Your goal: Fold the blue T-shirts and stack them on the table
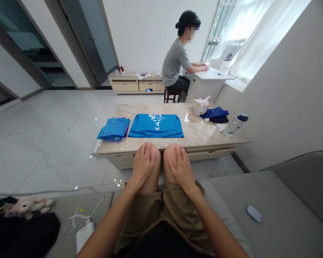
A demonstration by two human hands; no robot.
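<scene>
A seated person's view looks down over khaki shorts (142, 211) toward a marble-topped coffee table (197, 138). The left hand (144, 163) rests palm-down on the left knee (156, 154), its fingers lying close together; the right hand (181, 167) lies on the right knee (170, 150), fingers close together and thumb angled away. Both hands are empty. Just beyond them, at the table's middle, a folded blue garment (156, 129) with white lettering lies flat. Close to its left is a stack of folded blue fabric (113, 128). At the table's right are a white plastic bag (201, 106), dark blue cloth (216, 114) and a clear water bottle (233, 127). At the far side, another person (173, 64) sits at a white desk (211, 75).
</scene>
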